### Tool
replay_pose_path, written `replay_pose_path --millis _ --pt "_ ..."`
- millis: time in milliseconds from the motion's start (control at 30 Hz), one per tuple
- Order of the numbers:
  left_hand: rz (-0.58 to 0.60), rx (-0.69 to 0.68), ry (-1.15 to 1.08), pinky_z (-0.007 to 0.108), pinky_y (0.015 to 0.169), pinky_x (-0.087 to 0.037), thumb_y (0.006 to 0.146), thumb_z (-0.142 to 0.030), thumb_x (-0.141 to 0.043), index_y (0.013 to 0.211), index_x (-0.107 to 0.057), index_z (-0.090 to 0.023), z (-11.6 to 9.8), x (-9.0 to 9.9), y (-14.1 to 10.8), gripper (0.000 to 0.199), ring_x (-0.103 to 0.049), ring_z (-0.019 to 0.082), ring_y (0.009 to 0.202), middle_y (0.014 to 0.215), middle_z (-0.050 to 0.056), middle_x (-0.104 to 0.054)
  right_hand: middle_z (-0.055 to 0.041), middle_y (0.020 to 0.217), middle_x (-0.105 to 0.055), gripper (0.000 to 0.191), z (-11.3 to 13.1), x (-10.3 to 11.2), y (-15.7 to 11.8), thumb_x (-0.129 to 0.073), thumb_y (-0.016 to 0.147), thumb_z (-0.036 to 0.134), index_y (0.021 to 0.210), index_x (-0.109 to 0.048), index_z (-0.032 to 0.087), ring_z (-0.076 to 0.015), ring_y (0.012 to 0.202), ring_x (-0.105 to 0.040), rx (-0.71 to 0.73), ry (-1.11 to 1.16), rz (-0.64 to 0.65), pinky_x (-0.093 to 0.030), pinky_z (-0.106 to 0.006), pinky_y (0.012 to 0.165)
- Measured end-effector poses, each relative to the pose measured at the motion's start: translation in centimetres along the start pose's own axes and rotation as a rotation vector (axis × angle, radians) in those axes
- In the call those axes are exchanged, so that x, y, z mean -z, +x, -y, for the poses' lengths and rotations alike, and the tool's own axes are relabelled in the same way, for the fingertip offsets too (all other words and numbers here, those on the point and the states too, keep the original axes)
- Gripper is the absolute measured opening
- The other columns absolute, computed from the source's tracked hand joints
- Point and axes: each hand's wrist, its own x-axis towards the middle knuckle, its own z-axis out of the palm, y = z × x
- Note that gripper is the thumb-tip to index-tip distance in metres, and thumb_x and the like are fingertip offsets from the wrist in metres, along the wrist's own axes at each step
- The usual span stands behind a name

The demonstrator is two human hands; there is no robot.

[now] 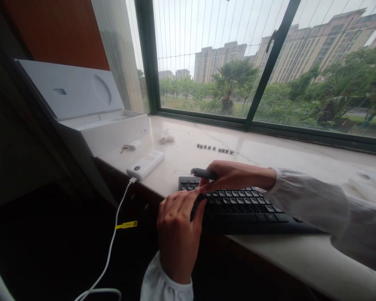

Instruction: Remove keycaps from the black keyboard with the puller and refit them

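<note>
A black keyboard (235, 223) lies along the front edge of the white sill, and some of its keys appear to be without caps. My right hand (225, 173) comes in over it from the right, wrapped around the black handle of a keycap puller (203, 173) whose thin wire loops point left. At the keyboard's left end, my left hand (179, 219) has its fingers bent and drawn together. Its fingertips meet those of my right hand; anything between them is hidden. Behind the keyboard, several small dark pieces like keycaps (209, 147) stand in a row.
An open white box (113, 136) stands at the left, its lid raised. In front of it lie a white power bank (146, 164) with a white cable (116, 213) hanging off the edge, a small white item (131, 145) and crumpled clear plastic (167, 137). A window (203, 83) runs behind.
</note>
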Motion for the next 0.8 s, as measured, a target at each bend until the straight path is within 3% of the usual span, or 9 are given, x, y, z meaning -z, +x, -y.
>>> replay_pose_path --millis 367,800 --pt "-0.233 0.021 -0.052 0.025 0.076 -0.047 0.083 -0.035 -0.072 0.095 -0.068 -0.026 0.1 0.4 -0.6 0.016 -0.063 0.013 0.079 0.087 -0.005 -0.072 -0.0038 0.088 -0.073 0.044 0.4 -1.3 -1.3 -0.063 0.081 0.054 0.097 -0.076 0.015 -0.0184 0.082 -0.062 0.006 0.192 -0.049 -0.043 -0.026 0.069" --pt "-0.19 0.103 -0.031 0.025 0.067 -0.045 0.08 -0.045 -0.072 0.092 -0.067 -0.028 0.0 0.0 -0.8 0.022 -0.061 0.012 0.071 0.081 -0.006 -0.07 -0.004 0.087 -0.07 0.041 0.3 -1.7 -1.8 -0.062 0.082 0.052 0.095 -0.074 0.015 -0.0165 0.079 -0.059 0.012 0.239 -0.037 -0.041 -0.026 0.067"
